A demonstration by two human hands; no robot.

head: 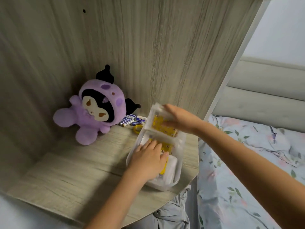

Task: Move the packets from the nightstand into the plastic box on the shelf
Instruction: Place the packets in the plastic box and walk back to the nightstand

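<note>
A clear plastic box point(179, 164) stands on the wooden shelf point(69, 176) near its right edge. Yellow and white packets point(170, 164) lie inside it. My left hand point(148, 158) rests flat on the packets in the box's near half, fingers spread. My right hand point(179, 119) grips the box's clear lid point(156, 113), which is held tilted over the far end. A yellow packet point(163, 128) shows through the lid. Motion blur softens both hands and the lid.
A purple plush toy point(92, 109) leans in the shelf's back corner. Several blue batteries point(132, 120) and a yellow tape roll point(137, 128) lie behind the box. A bed with a floral sheet point(247, 162) lies to the right.
</note>
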